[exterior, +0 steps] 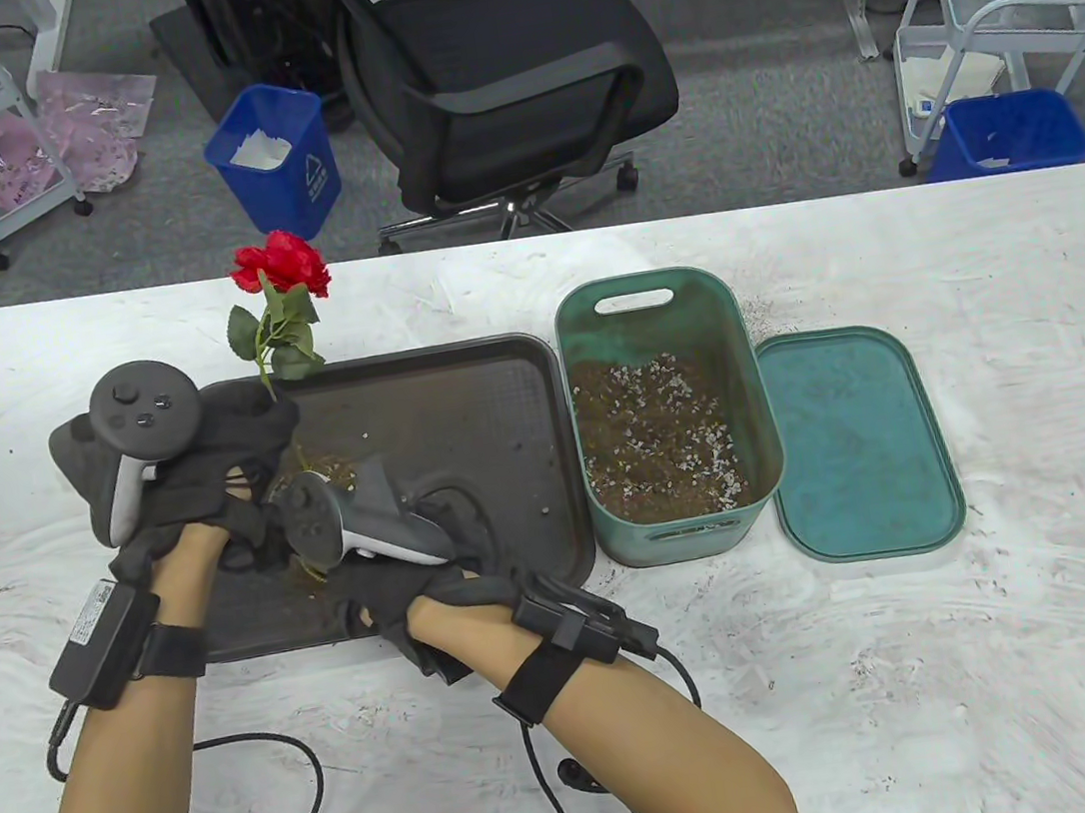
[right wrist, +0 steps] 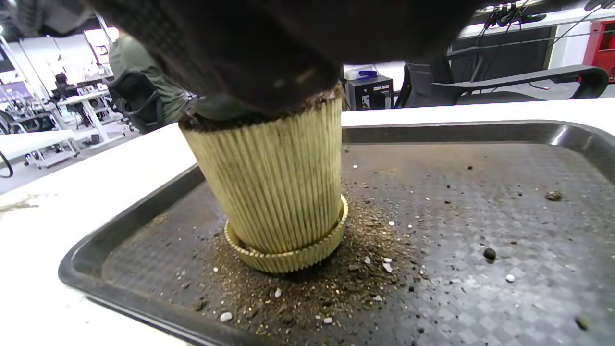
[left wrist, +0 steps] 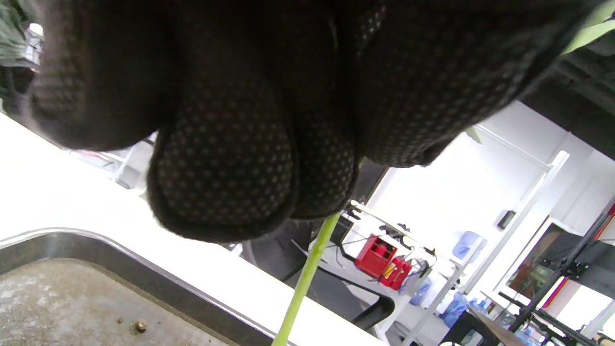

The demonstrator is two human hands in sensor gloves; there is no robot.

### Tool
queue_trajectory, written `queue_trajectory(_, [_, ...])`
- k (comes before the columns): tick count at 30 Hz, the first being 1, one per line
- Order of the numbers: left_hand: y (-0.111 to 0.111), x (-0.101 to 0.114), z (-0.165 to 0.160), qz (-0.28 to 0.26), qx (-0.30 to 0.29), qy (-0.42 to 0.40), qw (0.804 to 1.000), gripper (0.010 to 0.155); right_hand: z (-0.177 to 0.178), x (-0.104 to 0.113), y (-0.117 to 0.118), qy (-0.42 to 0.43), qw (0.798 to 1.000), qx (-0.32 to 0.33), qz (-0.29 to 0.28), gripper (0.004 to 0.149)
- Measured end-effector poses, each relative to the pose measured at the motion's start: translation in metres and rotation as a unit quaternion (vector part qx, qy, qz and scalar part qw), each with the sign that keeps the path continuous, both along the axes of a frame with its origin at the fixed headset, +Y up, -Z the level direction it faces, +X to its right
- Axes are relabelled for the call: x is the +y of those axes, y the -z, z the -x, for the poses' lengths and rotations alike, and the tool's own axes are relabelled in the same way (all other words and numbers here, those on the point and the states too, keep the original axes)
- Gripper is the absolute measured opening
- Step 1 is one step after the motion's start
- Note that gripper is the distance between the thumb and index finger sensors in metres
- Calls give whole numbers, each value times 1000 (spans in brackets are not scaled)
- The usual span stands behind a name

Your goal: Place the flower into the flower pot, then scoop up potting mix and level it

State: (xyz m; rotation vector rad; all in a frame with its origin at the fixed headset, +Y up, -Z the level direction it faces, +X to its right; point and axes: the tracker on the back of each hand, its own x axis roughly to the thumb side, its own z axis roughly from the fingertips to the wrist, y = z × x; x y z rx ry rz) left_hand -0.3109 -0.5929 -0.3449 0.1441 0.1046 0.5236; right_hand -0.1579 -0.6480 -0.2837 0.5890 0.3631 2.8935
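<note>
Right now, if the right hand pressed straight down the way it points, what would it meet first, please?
Probably the potting mix at the rim of the flower pot: the right hand already rests on its top, though contact depth is unclear.

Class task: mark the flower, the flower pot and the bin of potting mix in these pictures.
flower (exterior: 281, 267): table view, on the red bloom.
flower pot (right wrist: 274, 178): right wrist view, on its ribbed yellow side wall.
bin of potting mix (exterior: 749, 367): table view, on its green right-hand wall.
</note>
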Motion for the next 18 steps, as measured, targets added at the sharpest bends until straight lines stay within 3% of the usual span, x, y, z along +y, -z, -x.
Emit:
queue_trajectory(3, [0, -1, -1, 2, 6, -13, 1000, 41, -10, -4, -1, 37, 999, 11, 4, 45])
queue_trajectory(6, [-1, 1, -4, 7, 7, -5, 1000, 41, -30, 0, -8, 86, 993, 30, -72, 48])
queue_trajectory(10, [-3, 3, -6, 7, 16, 5, 1000, 41, -37, 5, -17, 125, 986, 47, -96, 49])
queue_trajectory(18, [-8, 3, -11, 3, 30, 11, 999, 41, -21, -2, -20, 40, 994, 52, -86, 46])
